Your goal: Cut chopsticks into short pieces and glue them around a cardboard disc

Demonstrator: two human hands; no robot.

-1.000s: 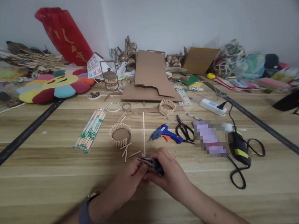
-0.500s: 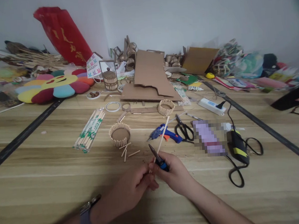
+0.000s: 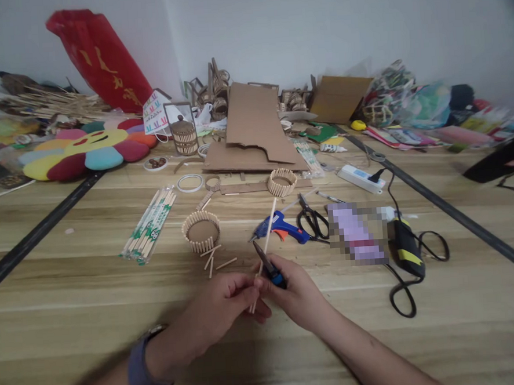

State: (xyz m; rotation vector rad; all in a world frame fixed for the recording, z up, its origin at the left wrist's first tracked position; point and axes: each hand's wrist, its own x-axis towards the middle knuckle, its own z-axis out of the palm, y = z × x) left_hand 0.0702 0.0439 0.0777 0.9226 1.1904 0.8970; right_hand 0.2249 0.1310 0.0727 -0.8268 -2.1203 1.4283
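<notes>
A thin wooden stick [image 3: 269, 228] slants up and away from between my hands. Its near end is pinched by the fingers of my left hand [image 3: 218, 305], where a second short end shows beneath. My right hand [image 3: 300, 297] is closed round pliers [image 3: 266, 257] with dark jaws and blue handles. The thumb and fingertips of that hand also touch the stick. Beyond my left hand lie several short cut stick pieces [image 3: 225, 264], beside a round cardboard base ringed with upright sticks [image 3: 201, 232]. A similar ring [image 3: 282, 183] stands farther back.
A blue glue gun [image 3: 280, 226] and black scissors [image 3: 313, 221] lie past my right hand. Packaged sticks [image 3: 149, 225] lie at left. Cardboard sheets [image 3: 257, 123] lean at the back. A power strip [image 3: 360, 178] and a black-yellow corded tool [image 3: 407, 250] are at right.
The stick has shifted left and nearer, so its lower ends now stick out below my left fingers. Both hands keep their hold. The whole view has moved slightly.
</notes>
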